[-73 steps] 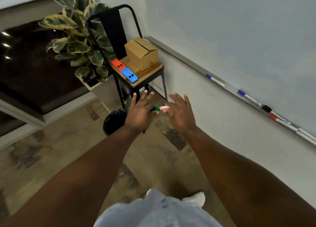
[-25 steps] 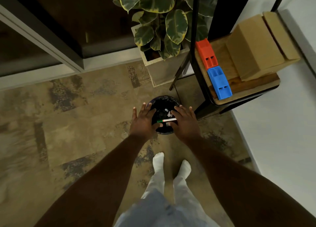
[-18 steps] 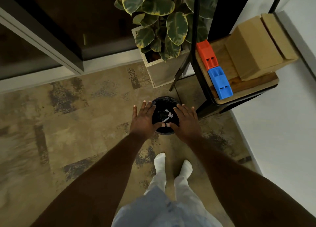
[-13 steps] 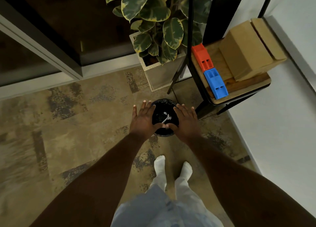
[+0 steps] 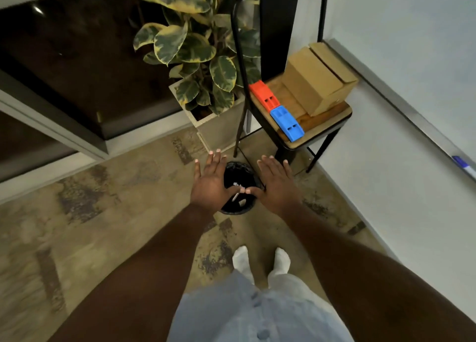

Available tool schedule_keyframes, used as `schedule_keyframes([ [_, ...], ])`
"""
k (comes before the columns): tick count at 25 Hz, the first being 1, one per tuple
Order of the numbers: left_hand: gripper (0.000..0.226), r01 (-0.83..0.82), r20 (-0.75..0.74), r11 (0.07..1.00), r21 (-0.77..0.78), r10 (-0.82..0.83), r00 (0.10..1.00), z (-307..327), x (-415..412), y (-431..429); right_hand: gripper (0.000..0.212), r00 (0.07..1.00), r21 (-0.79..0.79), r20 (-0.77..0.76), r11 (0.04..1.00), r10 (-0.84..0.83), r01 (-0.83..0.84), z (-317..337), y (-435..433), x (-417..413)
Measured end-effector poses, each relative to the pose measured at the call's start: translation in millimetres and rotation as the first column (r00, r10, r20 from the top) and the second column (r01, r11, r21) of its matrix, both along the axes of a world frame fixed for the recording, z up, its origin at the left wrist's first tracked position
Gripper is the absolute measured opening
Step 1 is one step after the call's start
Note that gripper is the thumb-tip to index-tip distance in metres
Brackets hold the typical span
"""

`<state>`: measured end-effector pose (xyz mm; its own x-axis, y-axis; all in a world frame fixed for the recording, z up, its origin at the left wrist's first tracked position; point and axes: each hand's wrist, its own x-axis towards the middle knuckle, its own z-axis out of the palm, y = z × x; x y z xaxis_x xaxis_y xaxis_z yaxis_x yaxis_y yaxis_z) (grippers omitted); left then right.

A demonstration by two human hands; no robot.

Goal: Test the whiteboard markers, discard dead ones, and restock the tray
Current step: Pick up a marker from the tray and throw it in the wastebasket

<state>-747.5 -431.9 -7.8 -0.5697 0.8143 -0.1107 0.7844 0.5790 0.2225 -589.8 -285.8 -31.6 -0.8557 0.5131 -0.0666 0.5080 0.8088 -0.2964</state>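
The left hand [image 5: 210,184] and right hand [image 5: 277,184] hover spread and empty above the round black waste bin [image 5: 238,166]; a slim white marker [image 5: 236,196] lies inside, so one discard looks done; a blue-capped marker [image 5: 463,167] sits on the grey whiteboard tray [image 5: 401,107]; restocking seems undone.

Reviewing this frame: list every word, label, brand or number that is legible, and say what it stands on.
No text in this frame can be read.
On the cardboard box: plain faces, no print readable.
On the red box and the blue box: no lettering visible.
On the blue-capped marker on the whiteboard tray: any barrel print is too small and blurred.
On the discarded marker in the black bin: too small to read.
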Motion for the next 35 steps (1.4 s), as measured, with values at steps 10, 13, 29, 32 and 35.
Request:
schedule_keyframes([
  [10, 0.105, 0.165, -0.03, 0.985, 0.051, -0.164, 0.986, 27.0, 64.7, 26.0, 0.092, 0.987, 0.041, -0.022, 0.987, -0.157, 0.158, 27.3, 2.3, 88.5],
  [13, 0.106, 0.219, -0.034, 0.973, 0.073, -0.217, 0.976, 36.0, 95.3, 43.5, 0.093, 0.979, 0.048, -0.032, 0.978, -0.2, 0.202, 31.8, 11.3, 127.4],
  [29, 0.103, 0.462, -0.16, 0.881, 0.101, -0.444, 0.882, 69.9, 332.2, 120.3, 0.088, 0.917, 0.071, -0.063, 0.914, -0.395, 0.399, 72.3, 41.2, 380.9],
  [32, 0.101, 0.507, -0.159, 0.855, 0.103, -0.489, 0.857, 76.0, 368.9, 140.9, 0.09, 0.897, 0.076, -0.056, 0.894, -0.438, 0.442, 77.4, 50.9, 419.1],
  [35, 0.098, 0.557, -0.16, 0.822, 0.121, -0.537, 0.828, 77.8, 405.2, 162.2, 0.088, 0.863, 0.063, -0.082, 0.862, -0.498, 0.503, 82.8, 58.5, 458.8],
])
